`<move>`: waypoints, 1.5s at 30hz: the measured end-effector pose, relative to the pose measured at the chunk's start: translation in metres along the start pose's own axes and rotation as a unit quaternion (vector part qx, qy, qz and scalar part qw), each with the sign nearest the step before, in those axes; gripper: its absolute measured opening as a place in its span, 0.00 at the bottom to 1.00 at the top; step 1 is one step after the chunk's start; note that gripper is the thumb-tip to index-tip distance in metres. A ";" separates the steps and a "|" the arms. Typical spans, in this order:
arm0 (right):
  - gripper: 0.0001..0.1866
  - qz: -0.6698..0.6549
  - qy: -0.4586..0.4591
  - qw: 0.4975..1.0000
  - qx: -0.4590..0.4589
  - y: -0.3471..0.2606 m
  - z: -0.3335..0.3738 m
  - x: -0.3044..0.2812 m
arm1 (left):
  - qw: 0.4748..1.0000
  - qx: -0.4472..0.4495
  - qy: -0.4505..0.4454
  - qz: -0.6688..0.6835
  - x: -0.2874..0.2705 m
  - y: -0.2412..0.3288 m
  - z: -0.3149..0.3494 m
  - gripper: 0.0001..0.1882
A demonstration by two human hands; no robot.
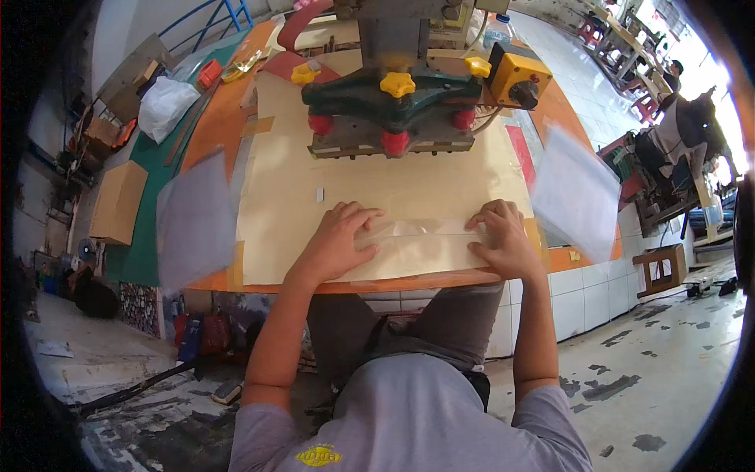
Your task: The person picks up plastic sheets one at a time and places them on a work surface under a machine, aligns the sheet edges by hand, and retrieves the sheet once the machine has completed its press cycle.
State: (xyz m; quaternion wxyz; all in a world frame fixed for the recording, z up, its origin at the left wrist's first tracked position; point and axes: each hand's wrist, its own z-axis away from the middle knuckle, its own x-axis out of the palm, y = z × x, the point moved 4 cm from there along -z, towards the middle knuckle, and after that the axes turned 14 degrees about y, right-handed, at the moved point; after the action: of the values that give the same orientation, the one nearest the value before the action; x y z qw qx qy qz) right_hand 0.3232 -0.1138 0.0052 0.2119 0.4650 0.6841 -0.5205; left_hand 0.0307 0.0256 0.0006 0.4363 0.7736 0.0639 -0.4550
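A clear plastic sheet [425, 236] stretches between my two hands, low over the cream-coloured work surface [275, 197] near its front edge. My left hand [340, 240] is curled at the sheet's left end, thumb and fingers closing on it. At the other end my right hand [501, 236] pinches the sheet with bent fingers. The film is so transparent that its outline is hard to follow. Beyond my hands stands a press with a dark green head [393, 98], yellow star knobs and red knobs. A small white piece [320, 195] lies left of centre on the surface.
Translucent plastic sheets [197, 220] lie at the left, and another stack of translucent sheets [578, 193] at the right. A yellow control box [519, 79] stands beside the press. Farther left are a cardboard box [119, 203], a white plastic bag [167, 108] and a red tape dispenser [209, 75].
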 end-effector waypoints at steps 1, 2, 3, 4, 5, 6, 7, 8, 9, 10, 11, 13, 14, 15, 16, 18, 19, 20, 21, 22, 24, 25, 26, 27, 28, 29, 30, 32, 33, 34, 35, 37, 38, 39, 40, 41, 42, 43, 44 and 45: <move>0.31 -0.010 -0.020 1.000 0.017 -0.005 -0.005 -0.002 | 1.000 0.002 -0.008 -0.011 0.001 0.000 0.000 0.30; 0.29 -0.021 -0.040 0.998 0.035 -0.007 -0.010 -0.002 | 1.000 0.004 -0.016 -0.023 0.001 0.000 0.000 0.27; 0.29 -0.021 -0.039 0.998 0.034 -0.006 -0.012 -0.004 | 1.000 0.005 -0.015 -0.023 0.002 0.002 0.001 0.27; 0.27 -0.022 -0.072 0.996 0.040 -0.005 -0.015 -0.002 | 0.999 0.008 -0.016 -0.028 0.004 0.005 0.002 0.25; 0.26 -0.024 -0.104 0.993 0.047 -0.004 -0.016 -0.001 | 0.999 0.010 -0.017 -0.032 0.005 0.008 0.003 0.24; 0.26 -0.025 -0.102 0.993 0.046 -0.005 -0.022 -0.002 | 0.999 0.012 -0.016 -0.034 0.008 0.007 0.004 0.24; 0.24 -0.030 -0.133 0.989 0.051 -0.006 -0.026 0.001 | 0.998 0.038 0.013 -0.042 0.009 0.006 0.004 0.24; 0.23 -0.035 -0.164 0.984 0.055 -0.008 -0.028 0.004 | 0.996 0.064 0.043 -0.049 0.007 0.006 0.004 0.23; 0.23 -0.033 -0.162 0.985 0.055 -0.003 -0.027 0.006 | 0.996 0.067 0.044 -0.048 0.006 0.007 0.003 0.23; 0.19 -0.035 -0.120 0.992 -0.022 0.002 -0.027 0.006 | 0.999 0.028 0.037 0.021 0.006 0.007 0.002 0.20; 0.16 -0.037 -0.077 0.991 -0.098 0.006 -0.025 0.002 | 0.995 -0.010 0.030 0.090 0.006 0.007 0.000 0.17; 0.13 -0.078 -0.133 0.988 -0.020 0.008 -0.031 -0.003 | 0.974 -0.071 0.025 0.213 0.004 -0.005 0.004 0.15; 0.10 -0.117 -0.187 0.974 0.058 0.009 -0.032 -0.006 | 0.934 -0.129 0.020 0.334 0.001 -0.011 0.006 0.12; 0.10 -0.117 -0.186 0.974 0.058 0.004 -0.033 -0.016 | 0.934 -0.127 0.020 0.334 -0.004 -0.013 0.006 0.12; 0.09 -0.150 -0.144 0.976 0.062 -0.001 -0.036 -0.031 | 0.920 -0.123 0.065 0.365 -0.013 -0.015 0.005 0.10; 0.11 -0.189 -0.054 0.979 0.048 -0.010 -0.041 -0.057 | 0.895 -0.113 0.147 0.406 -0.036 -0.014 0.003 0.09; 0.11 -0.187 -0.051 0.980 0.047 -0.017 -0.044 -0.067 | 0.895 -0.110 0.147 0.406 -0.047 -0.004 -0.001 0.09; 0.11 -0.246 0.003 0.967 0.064 -0.025 -0.048 -0.081 | 0.895 -0.099 0.174 0.400 -0.063 0.009 -0.004 0.10; 0.11 -0.304 0.058 0.948 0.078 -0.031 -0.052 -0.095 | 0.893 -0.086 0.202 0.393 -0.079 0.020 -0.008 0.10; 0.14 -0.324 0.088 0.940 0.054 -0.036 -0.056 -0.107 | 0.891 -0.067 0.221 0.392 -0.090 0.029 -0.012 0.12; 0.15 -0.330 0.132 0.934 0.029 -0.051 -0.065 -0.126 | 0.890 -0.043 0.249 0.379 -0.116 0.048 -0.019 0.12; 0.16 -0.332 0.172 0.928 0.008 -0.059 -0.069 -0.139 | 0.886 -0.023 0.275 0.373 -0.128 0.059 -0.023 0.13; 0.17 -0.324 0.181 0.929 0.001 -0.064 -0.074 -0.149 | 0.887 -0.013 0.285 0.364 -0.138 0.067 -0.027 0.14; 0.17 -0.324 0.185 0.928 -0.004 -0.069 -0.078 -0.156 | 0.887 -0.007 0.286 0.363 -0.145 0.071 -0.031 0.14; 0.17 -0.300 0.203 0.932 -0.007 -0.074 -0.081 -0.162 | 0.885 0.002 0.298 0.358 -0.152 0.074 -0.035 0.15; 0.17 -0.276 0.220 0.936 -0.011 -0.076 -0.085 -0.168 | 0.883 0.010 0.310 0.352 -0.158 0.077 -0.038 0.17; 0.17 -0.291 0.215 0.932 -0.013 -0.074 -0.088 -0.172 | 0.882 0.015 0.311 0.353 -0.162 0.079 -0.042 0.17; 0.17 -0.289 0.228 0.930 -0.020 -0.075 -0.092 -0.182 | 0.881 0.048 0.300 0.364 -0.169 0.087 -0.048 0.19; 0.17 -0.289 0.237 0.927 -0.023 -0.075 -0.093 -0.186 | 0.881 0.052 0.300 0.363 -0.172 0.091 -0.049 0.19; 0.17 -0.289 0.239 0.926 -0.025 -0.077 -0.095 -0.189 | 0.881 0.058 0.311 0.353 -0.177 0.096 -0.049 0.19; 0.17 -0.285 0.258 0.923 -0.028 -0.078 -0.096 -0.193 | 0.881 0.065 0.321 0.342 -0.181 0.100 -0.049 0.19; 0.17 -0.280 0.279 0.918 -0.036 -0.082 -0.099 -0.201 | 0.871 0.082 0.328 0.356 -0.188 0.103 -0.053 0.20; 0.16 -0.275 0.292 0.915 -0.041 -0.085 -0.100 -0.206 | 0.862 0.095 0.333 0.369 -0.193 0.106 -0.055 0.20; 0.16 -0.268 0.305 0.913 -0.046 -0.087 -0.100 -0.211 | 0.861 0.100 0.334 0.370 -0.196 0.109 -0.057 0.20; 0.16 -0.267 0.309 0.912 -0.050 -0.088 -0.102 -0.215 | 0.864 0.106 0.347 0.350 -0.201 0.115 -0.059 0.19; 0.17 -0.266 0.325 0.906 -0.058 -0.090 -0.104 -0.220 | 0.865 0.112 0.361 0.329 -0.206 0.120 -0.061 0.19; 0.17 -0.265 0.342 0.899 -0.066 -0.092 -0.105 -0.226 | 0.864 0.117 0.362 0.331 -0.212 0.123 -0.064 0.19; 0.17 -0.263 0.345 0.898 -0.070 -0.094 -0.107 -0.231 | 0.861 0.124 0.365 0.332 -0.219 0.125 -0.069 0.19; 0.17 -0.266 0.351 0.895 -0.074 -0.097 -0.110 -0.236 | 0.858 0.132 0.367 0.333 -0.226 0.128 -0.074 0.19; 0.17 -0.269 0.356 0.892 -0.078 -0.098 -0.113 -0.240 | 0.857 0.136 0.368 0.334 -0.232 0.130 -0.077 0.19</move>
State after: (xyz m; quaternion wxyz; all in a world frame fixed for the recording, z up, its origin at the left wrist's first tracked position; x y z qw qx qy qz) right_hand 0.3754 -0.1132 0.2831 -0.1583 0.3996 0.8509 -0.3022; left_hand 0.0112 0.0717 0.2735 0.3970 0.9113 -0.1049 0.0312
